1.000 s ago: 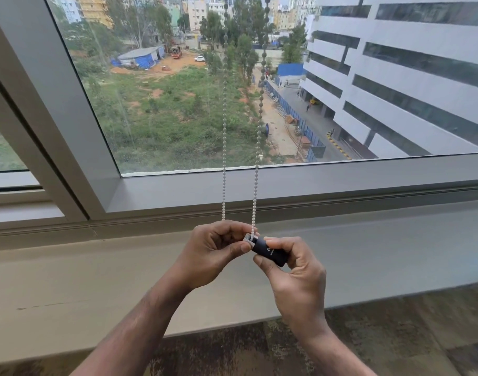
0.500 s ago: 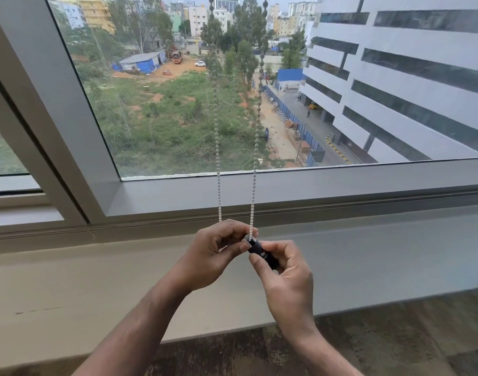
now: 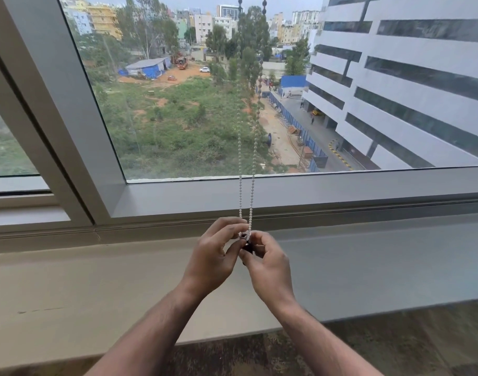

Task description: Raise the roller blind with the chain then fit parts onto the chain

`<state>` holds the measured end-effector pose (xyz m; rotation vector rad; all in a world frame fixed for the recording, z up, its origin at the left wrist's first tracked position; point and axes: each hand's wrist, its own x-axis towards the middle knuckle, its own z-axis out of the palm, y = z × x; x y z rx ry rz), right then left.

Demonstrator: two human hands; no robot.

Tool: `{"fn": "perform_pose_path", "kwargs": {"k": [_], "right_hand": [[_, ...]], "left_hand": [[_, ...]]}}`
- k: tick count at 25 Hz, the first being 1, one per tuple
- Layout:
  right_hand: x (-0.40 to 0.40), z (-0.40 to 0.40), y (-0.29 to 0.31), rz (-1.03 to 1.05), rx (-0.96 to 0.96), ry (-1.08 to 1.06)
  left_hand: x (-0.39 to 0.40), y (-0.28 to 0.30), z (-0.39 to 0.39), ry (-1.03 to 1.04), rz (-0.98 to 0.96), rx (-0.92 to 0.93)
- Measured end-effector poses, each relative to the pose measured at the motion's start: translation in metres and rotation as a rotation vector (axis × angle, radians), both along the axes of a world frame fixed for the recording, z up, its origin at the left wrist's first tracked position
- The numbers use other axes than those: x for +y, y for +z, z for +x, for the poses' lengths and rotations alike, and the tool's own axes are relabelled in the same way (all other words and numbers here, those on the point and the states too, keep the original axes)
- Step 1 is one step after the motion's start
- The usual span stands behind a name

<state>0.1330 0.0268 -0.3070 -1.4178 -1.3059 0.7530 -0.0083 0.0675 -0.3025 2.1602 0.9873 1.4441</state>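
Two strands of a white bead chain (image 3: 240,191) hang down in front of the window and end between my hands. My left hand (image 3: 215,257) pinches the bottom of the chain loop with thumb and forefinger. My right hand (image 3: 267,263) grips a small black part (image 3: 249,247), mostly hidden by the fingers, pressed against the chain's lower end. A pale clear piece (image 3: 244,235) shows at the top of the black part, where the chain meets it. The blind itself is out of view above.
A grey window frame (image 3: 313,191) runs across just behind the hands, with a slanted mullion (image 3: 56,109) at the left. Below is a wide pale sill (image 3: 97,289), then dark patterned floor (image 3: 422,343). Outside are buildings and a green lot.
The two chain strands have come closer together. My right hand has turned the black part more upright and closed over it, hiding most of it. The view has tilted up slightly.
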Motion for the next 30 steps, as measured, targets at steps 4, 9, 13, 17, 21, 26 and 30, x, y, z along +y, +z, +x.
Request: {"fn": "perform_pose_path", "kwargs": {"k": [4, 9, 13, 17, 21, 26, 30], "right_hand": [[0.019, -0.005, -0.004, 0.001, -0.054, -0.007], [0.035, -0.006, -0.006, -0.006, -0.083, -0.015], [0.04, -0.006, -0.01, 0.001, -0.111, 0.003], [0.045, -0.006, -0.01, 0.008, -0.13, -0.002], [0.048, -0.003, -0.011, 0.013, -0.199, 0.023], [0.04, 0.013, -0.033, -0.021, -0.539, 0.116], [0.04, 0.027, -0.045, 0.172, -0.716, -0.088]], "left_hand": [[0.008, -0.003, 0.003, 0.109, -0.003, -0.021], [0.015, -0.007, 0.001, 0.119, -0.061, -0.024], [0.018, -0.007, -0.002, 0.135, -0.076, -0.007], [0.019, -0.005, -0.003, 0.118, -0.095, -0.016], [0.018, -0.012, -0.011, 0.15, -0.158, -0.016], [0.025, -0.027, -0.027, 0.267, -0.148, 0.062], [0.032, -0.033, -0.036, 0.378, -0.057, 0.147]]}}
